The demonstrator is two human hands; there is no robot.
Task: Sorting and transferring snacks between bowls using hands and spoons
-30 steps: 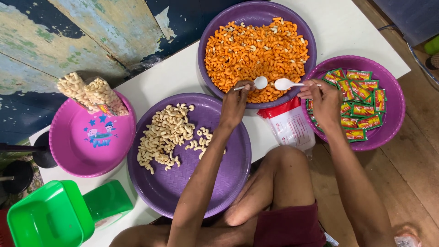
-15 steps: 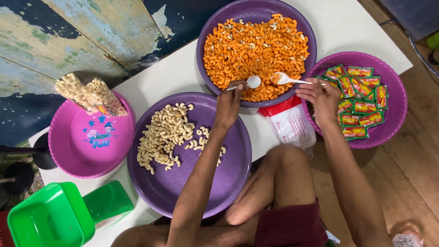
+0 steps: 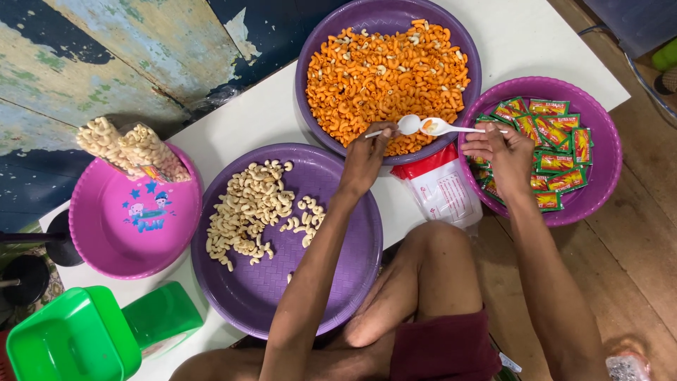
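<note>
Sitting over a white table (image 3: 536,42), I have the big purple bowl (image 3: 314,42) of orange macaroni (image 3: 384,70) at the upper middle of the frame, and both my hands meet at its lower rim. Left of centre lies a second purple bowl (image 3: 331,282) with pale macaroni (image 3: 247,212) heaped on its left side, and my left forearm crosses above it. At the right edge sits a pink bowl (image 3: 599,204) of small red-and-green sachets (image 3: 557,134); at the left edge another pink bowl (image 3: 113,247) holds two filled packs of pale macaroni (image 3: 130,152). A green scale (image 3: 77,339) fills the lower left corner, and a red-and-white bag (image 3: 441,187) lies between the orange bowl and my knee.

My left hand (image 3: 363,159) pinches the handle of a white spoon (image 3: 407,125), fingers pressed together, its long axis running up and to the right. My right hand (image 3: 504,152) hovers over the sachets, fingers curled closed on a second white spoon (image 3: 441,127) whose handle runs nearly level, pointing left. The two spoon heads sit just beside each other, seemingly touching, above the orange heap's lower edge, and the right spoon carries a little orange. Both hands are about equally near the heap, which lies up-frame of my fingers.
</note>
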